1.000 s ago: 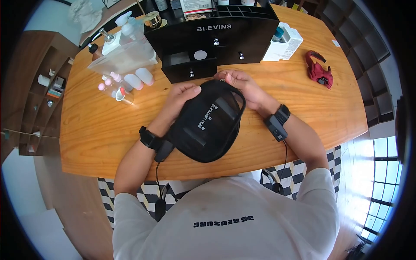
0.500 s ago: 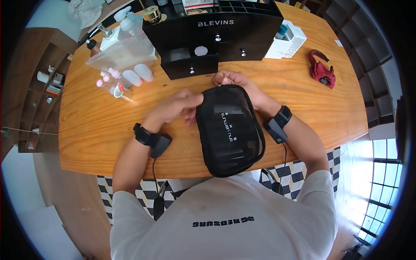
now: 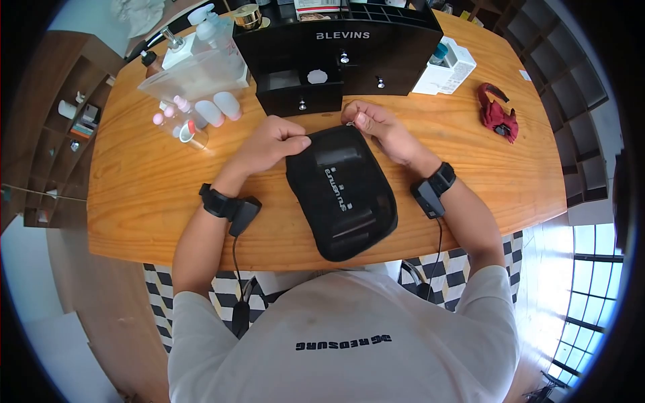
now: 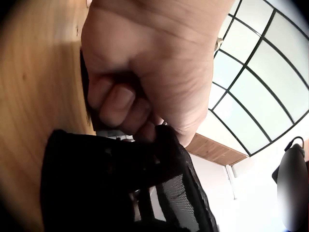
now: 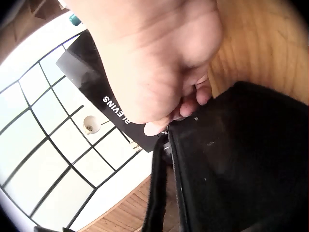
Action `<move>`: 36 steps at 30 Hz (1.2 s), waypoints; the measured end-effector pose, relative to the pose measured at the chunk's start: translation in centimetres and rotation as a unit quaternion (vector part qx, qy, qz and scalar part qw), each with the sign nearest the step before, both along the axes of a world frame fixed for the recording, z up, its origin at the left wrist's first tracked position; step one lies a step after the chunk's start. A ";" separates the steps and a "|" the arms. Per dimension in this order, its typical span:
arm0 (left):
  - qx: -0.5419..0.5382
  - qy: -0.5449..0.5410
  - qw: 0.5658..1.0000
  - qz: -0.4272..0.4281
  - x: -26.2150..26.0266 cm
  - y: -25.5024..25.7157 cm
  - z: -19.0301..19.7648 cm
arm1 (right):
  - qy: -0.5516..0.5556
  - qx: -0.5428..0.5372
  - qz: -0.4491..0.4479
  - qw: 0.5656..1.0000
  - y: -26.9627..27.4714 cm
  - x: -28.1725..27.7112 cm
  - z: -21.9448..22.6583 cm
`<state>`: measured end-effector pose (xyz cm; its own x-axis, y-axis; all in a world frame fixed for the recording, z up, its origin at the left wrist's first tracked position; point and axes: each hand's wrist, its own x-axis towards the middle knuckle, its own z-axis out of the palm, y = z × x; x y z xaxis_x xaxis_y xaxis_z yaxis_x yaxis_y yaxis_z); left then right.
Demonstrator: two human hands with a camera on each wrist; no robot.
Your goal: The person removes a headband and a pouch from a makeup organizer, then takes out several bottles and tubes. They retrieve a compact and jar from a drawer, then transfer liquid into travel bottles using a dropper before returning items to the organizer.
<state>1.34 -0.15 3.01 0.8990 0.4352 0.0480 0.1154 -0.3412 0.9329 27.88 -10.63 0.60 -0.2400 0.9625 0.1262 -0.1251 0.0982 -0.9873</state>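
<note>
A black mesh zip pouch [image 3: 342, 195] with white lettering hangs between both hands, over the near part of the wooden table [image 3: 168, 208]. Its upper left corner is pinched by my left hand [image 3: 272, 142], thumb on the front face and fingers curled behind. At the upper right corner my right hand [image 3: 386, 133] pinches the small metal zip pull between thumb and curled forefinger. In the right wrist view the pouch's two edges [image 5: 176, 179] stand apart below that hand. Mesh side fabric [image 4: 178, 198] shows under my left hand in the left wrist view.
A black drawer organizer [image 3: 396, 47] stands just beyond the hands, its lower left drawer [image 3: 302, 101] pulled out. Small bottles [image 3: 191, 134] and a clear bin [image 3: 195, 87] stand at left. A white box [image 3: 450, 70] and a red bow headband [image 3: 497, 117] are at right.
The pouch swung right and toward the body, then came back up and left, now tilted. The left hand came off its edge and pinches the upper left corner again. The right hand stays at the zip.
</note>
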 end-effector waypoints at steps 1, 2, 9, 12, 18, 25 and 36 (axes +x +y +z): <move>0.001 -0.001 1.000 0.000 -0.5 0.2 0.2 | -0.029 0.018 -0.004 0.999 0.1 0.3 0.1; -0.011 0.011 1.000 0.014 -1.0 0.3 0.7 | -0.030 0.019 -0.004 0.999 0.2 0.4 0.1; -0.117 0.099 0.987 -0.052 -2.1 -0.6 4.0 | -0.001 0.010 0.008 1.000 0.1 -1.0 0.5; -0.166 0.155 0.953 -0.200 -2.4 -0.7 3.5 | 0.001 -0.003 0.050 0.999 -0.8 -2.6 0.5; -0.130 0.070 0.988 -0.038 0.9 -2.7 1.4 | 0.040 -0.030 0.106 0.993 -1.0 -3.2 0.3; -0.091 0.040 0.994 -0.055 0.9 -2.0 0.6 | 0.016 -0.028 0.092 0.995 -0.9 -1.7 -0.1; -0.189 0.107 0.965 -0.149 -4.4 0.5 2.9 | 0.099 -0.036 -0.001 0.994 0.2 1.7 0.2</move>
<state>-3.06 0.39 5.87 0.9586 0.1056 -0.2643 0.2686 -0.0285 0.9628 29.56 -10.45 0.79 -0.2164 0.9711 0.1008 -0.3171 0.0277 -0.9480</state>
